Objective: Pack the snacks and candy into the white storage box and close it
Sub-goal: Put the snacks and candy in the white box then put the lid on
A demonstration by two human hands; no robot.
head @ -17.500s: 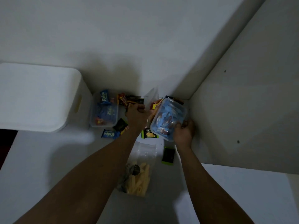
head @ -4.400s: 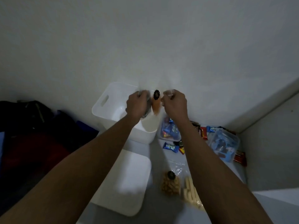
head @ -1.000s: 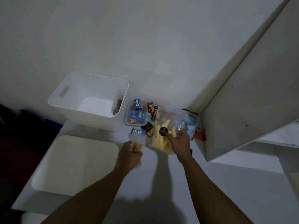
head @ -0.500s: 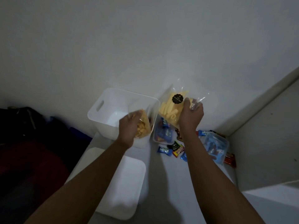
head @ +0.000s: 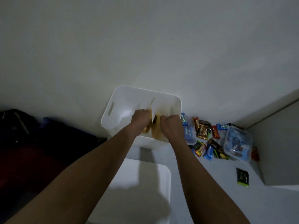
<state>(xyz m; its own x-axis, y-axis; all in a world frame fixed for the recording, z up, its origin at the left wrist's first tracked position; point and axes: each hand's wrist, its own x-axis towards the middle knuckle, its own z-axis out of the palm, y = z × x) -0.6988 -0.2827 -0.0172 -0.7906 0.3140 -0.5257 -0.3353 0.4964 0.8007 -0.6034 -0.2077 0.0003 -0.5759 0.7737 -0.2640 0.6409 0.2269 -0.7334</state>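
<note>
Curled tight, the left grip [head: 140,118] and right grip [head: 170,123] are each pinched on clear snack bags [head: 156,132], held low inside the white storage box [head: 145,91]. If the bags get left standing tall, the lid [head: 142,183] probably can't be seated later, and the sticks could be crushed.

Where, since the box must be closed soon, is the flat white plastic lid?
In the head view, the flat white plastic lid lies low and centre, just on the person's side of the open white storage box, not on it.
</note>
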